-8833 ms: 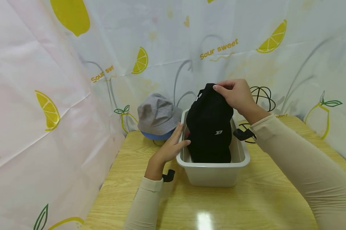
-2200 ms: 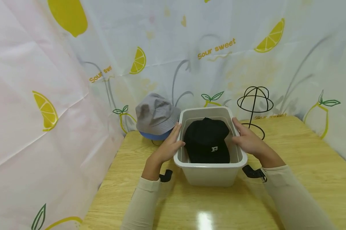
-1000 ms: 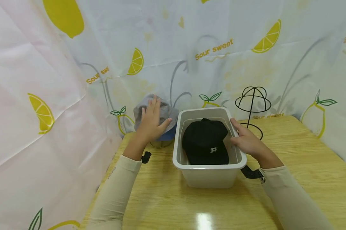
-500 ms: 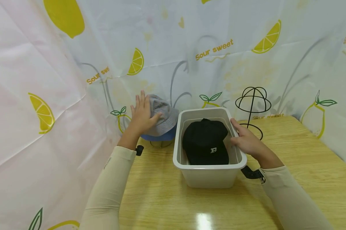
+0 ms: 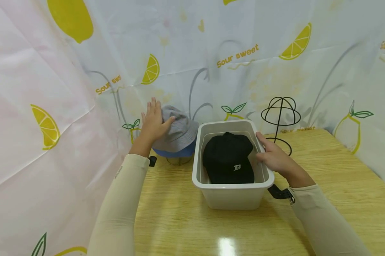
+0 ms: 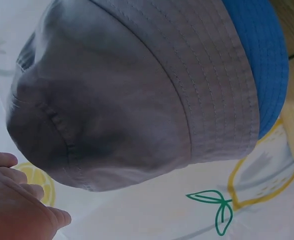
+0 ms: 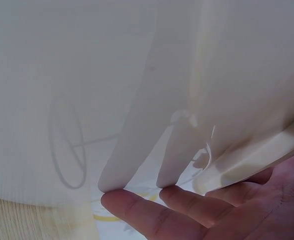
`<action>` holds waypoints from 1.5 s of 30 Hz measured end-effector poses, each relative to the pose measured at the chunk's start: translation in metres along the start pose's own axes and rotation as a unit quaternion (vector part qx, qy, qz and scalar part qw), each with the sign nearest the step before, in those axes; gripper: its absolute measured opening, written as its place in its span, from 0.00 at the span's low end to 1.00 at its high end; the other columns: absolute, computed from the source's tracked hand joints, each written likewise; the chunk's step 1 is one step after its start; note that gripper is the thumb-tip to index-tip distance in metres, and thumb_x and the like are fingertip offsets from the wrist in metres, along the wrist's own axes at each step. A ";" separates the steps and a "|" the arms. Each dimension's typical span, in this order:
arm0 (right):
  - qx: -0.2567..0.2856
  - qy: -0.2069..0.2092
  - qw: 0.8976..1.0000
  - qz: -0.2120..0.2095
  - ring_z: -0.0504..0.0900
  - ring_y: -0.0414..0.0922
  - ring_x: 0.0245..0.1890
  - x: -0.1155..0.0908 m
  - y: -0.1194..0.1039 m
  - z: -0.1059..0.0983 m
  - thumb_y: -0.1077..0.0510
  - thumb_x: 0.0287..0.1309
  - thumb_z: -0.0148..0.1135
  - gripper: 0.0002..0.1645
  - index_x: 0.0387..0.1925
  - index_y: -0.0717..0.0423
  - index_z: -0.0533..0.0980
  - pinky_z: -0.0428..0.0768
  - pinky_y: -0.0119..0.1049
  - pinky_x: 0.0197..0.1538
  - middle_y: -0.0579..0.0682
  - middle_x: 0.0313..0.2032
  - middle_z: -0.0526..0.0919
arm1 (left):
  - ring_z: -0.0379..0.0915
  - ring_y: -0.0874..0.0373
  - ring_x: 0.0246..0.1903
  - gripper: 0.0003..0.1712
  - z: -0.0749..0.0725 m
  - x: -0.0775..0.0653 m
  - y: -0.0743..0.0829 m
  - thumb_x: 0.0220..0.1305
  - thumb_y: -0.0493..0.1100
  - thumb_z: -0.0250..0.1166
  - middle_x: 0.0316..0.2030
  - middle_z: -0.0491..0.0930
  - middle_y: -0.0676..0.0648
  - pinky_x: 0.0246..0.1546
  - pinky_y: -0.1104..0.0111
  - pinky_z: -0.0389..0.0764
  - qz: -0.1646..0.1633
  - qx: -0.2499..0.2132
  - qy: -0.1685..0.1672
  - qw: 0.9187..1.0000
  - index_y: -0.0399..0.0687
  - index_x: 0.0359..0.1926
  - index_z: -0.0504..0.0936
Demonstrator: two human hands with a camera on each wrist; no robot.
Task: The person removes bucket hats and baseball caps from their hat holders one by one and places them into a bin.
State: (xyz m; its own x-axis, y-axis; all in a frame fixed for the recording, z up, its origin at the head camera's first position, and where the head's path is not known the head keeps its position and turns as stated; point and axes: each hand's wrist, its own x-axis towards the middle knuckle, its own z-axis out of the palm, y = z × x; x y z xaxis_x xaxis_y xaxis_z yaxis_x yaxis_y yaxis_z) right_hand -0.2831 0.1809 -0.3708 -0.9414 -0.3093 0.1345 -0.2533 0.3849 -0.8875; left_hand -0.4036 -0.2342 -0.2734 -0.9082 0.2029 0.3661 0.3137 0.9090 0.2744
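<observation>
In the head view my left hand (image 5: 154,122) is raised at the left side of a grey bucket hat (image 5: 181,133), fingers straight and holding nothing. The left wrist view has the hand's fingertips (image 6: 29,192) a little apart from the hat's crown. Under the grey brim a blue brim (image 6: 264,65) shows, and both sit on a wire stand (image 5: 178,160) mostly hidden by them. My right hand (image 5: 277,156) grips the right rim of a white plastic bin (image 5: 234,197), thumb over the edge and fingers against the outer wall. Inside the bin lies a black baseball cap (image 5: 227,156) with a white letter.
A bare black wire hat stand (image 5: 280,113) stands behind the bin to the right. Everything rests on a wooden table (image 5: 179,227). A lemon-print curtain (image 5: 237,81) closes off the back and the left side.
The black cap, earlier held up by my right hand, now lies in the bin. My right hand took the bin's right rim. My left hand left the bin and moved across to the grey hat's left side.
</observation>
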 end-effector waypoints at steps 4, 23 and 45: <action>-0.002 0.001 1.000 -0.001 0.54 0.73 0.75 0.000 0.001 -0.001 0.70 0.63 0.51 0.57 0.83 0.56 0.31 0.79 0.68 0.57 0.66 0.82 0.35 | 0.19 0.42 0.82 0.58 0.000 0.006 -0.003 0.73 0.71 0.50 0.83 0.24 0.41 0.75 0.33 0.29 -0.014 -0.013 0.003 1.000 0.42 0.83 0.35; -0.002 0.001 1.000 -0.001 0.46 0.69 0.79 0.004 0.005 0.002 0.69 0.63 0.51 0.55 0.83 0.57 0.33 0.71 0.71 0.63 0.62 0.83 0.33 | 0.31 0.32 0.81 0.53 0.010 0.010 -0.032 0.73 0.76 0.44 0.83 0.44 0.39 0.76 0.34 0.35 -0.085 -0.044 -0.002 0.995 0.39 0.80 0.59; -0.004 0.006 1.000 0.001 0.43 0.69 0.80 0.001 0.005 0.000 0.69 0.62 0.51 0.56 0.83 0.57 0.32 0.68 0.73 0.64 0.61 0.83 0.34 | 0.36 0.31 0.81 0.39 0.006 0.017 -0.018 0.81 0.66 0.40 0.83 0.49 0.42 0.73 0.27 0.41 -0.089 -0.061 0.020 0.994 0.44 0.77 0.67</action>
State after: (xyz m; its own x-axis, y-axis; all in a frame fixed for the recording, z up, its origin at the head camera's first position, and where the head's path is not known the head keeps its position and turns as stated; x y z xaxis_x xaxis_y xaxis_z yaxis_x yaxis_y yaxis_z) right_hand -0.2851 0.1825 -0.3750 -0.9441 -0.2992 0.1383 -0.2536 0.3915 -0.8846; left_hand -0.4261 -0.2448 -0.2778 -0.9412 0.0246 0.3369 0.1819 0.8774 0.4440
